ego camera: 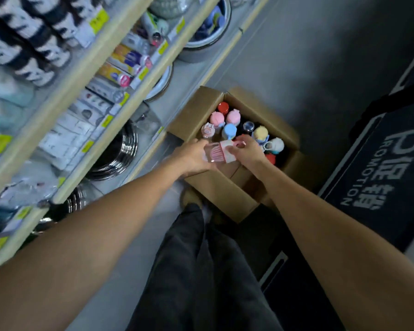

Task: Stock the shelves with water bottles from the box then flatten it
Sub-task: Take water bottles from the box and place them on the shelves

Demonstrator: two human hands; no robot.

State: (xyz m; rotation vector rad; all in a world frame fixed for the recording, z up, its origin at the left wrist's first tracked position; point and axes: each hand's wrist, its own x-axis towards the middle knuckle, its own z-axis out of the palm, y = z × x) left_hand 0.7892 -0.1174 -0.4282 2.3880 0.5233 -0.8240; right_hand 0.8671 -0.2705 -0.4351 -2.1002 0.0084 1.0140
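Gripping pink bottle (216,152) sideways above open box (221,189): left hand (193,158) curled round clear body, right hand (249,152) round cap end. Other bottles (230,130) upright inside, packed close. Box just beside shelf edge (120,120) at left; bare floor (296,56) beyond; dark mat (380,163) at right.

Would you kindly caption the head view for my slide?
Left hand and right hand hold a pink bottle over the open box.
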